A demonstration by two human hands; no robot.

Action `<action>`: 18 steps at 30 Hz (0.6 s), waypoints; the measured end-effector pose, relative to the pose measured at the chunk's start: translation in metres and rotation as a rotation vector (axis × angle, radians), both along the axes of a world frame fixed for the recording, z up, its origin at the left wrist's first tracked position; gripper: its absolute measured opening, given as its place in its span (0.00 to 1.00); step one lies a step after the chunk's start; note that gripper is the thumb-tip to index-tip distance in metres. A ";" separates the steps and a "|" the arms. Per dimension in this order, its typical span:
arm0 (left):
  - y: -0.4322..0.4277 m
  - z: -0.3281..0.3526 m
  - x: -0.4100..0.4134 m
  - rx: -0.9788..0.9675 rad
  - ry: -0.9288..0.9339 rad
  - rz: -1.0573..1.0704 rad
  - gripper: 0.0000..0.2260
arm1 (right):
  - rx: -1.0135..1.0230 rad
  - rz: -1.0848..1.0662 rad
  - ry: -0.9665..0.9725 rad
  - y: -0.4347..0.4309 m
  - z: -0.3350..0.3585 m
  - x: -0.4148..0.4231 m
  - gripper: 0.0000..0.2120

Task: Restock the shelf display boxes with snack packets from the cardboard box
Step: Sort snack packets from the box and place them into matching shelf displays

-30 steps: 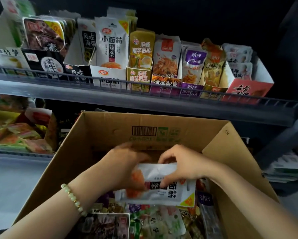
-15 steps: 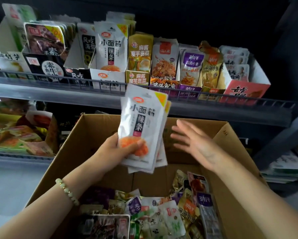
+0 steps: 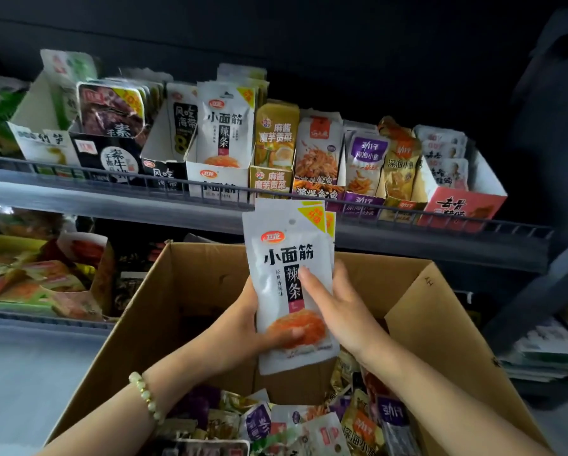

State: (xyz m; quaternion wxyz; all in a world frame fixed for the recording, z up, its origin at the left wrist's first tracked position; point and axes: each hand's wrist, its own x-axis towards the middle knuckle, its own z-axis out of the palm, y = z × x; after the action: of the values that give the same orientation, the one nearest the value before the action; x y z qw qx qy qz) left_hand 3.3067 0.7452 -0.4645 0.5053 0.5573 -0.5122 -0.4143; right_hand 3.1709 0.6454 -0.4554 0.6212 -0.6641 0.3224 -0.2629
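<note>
Many loose packets lay along the near edge of the cardboard box. Above its middle my left hand gripped a small stack of white packets upright, thumb across the lower front. My right hand pinched the stack's right edge, thumb on the front. Beyond the box's far wall, the matching display box stood at the front edge of the shelf.
</note>
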 end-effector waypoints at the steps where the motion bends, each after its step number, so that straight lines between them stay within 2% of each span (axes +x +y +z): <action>1: 0.000 0.002 0.002 0.000 -0.005 0.001 0.33 | 0.016 0.001 -0.015 0.000 0.003 0.001 0.21; 4: 0.001 0.015 0.014 0.000 -0.031 -0.006 0.30 | -0.001 0.072 -0.008 -0.007 0.017 0.000 0.27; 8: 0.000 0.041 0.041 0.026 -0.250 -0.040 0.29 | -0.102 0.189 0.045 -0.015 0.047 0.013 0.34; 10: -0.003 0.059 0.053 0.019 -0.325 -0.039 0.31 | -0.141 0.184 0.035 -0.020 0.061 0.026 0.36; 12: -0.008 0.076 0.072 -0.032 -0.369 -0.024 0.28 | -0.192 0.150 -0.008 -0.027 0.077 0.042 0.35; 15: -0.020 0.097 0.108 -0.164 -0.353 0.126 0.21 | -0.267 0.055 -0.106 -0.047 0.101 0.071 0.32; 18: -0.031 0.110 0.148 -0.211 -0.430 0.326 0.25 | -0.323 -0.065 -0.191 -0.073 0.125 0.108 0.33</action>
State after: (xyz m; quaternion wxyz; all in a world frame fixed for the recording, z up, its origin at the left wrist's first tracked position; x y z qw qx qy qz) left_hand 3.4545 0.7140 -0.3550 0.5002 0.6516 -0.5517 -0.1444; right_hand 3.2787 0.5728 -0.3301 0.5253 -0.7164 0.2370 -0.3932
